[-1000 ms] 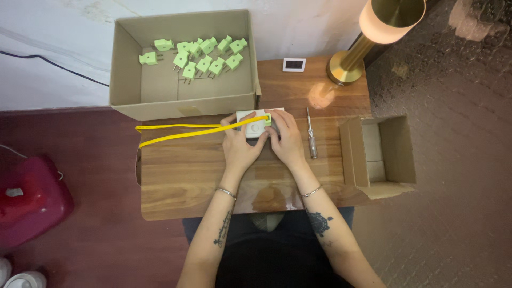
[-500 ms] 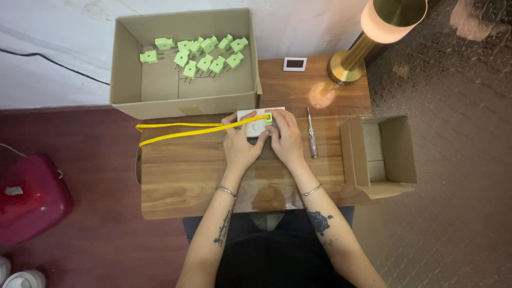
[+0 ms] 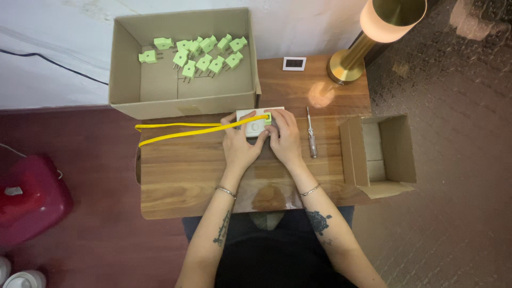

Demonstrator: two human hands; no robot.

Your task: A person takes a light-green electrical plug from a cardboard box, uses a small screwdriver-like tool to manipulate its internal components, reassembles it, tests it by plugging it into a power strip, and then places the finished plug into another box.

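Observation:
Both hands meet over a small white device (image 3: pixel 255 121) lying on the wooden table (image 3: pixel 186 170). My left hand (image 3: pixel 241 145) presses on its left side and lower edge. My right hand (image 3: pixel 284 137) covers its right end, fingers curled around a green plug (image 3: pixel 266 117) seated there. A yellow cable (image 3: pixel 181 130) runs from that plug leftward and loops back near the table's left edge. Most of the white device is hidden under my fingers.
A large open cardboard box (image 3: pixel 184 101) at the back holds several green plugs (image 3: pixel 205 56). A screwdriver (image 3: pixel 311 133) lies right of my hands. A small open box (image 3: pixel 378 150) stands at the right edge. A brass lamp (image 3: pixel 368 32) and small white display (image 3: pixel 294 63) sit behind.

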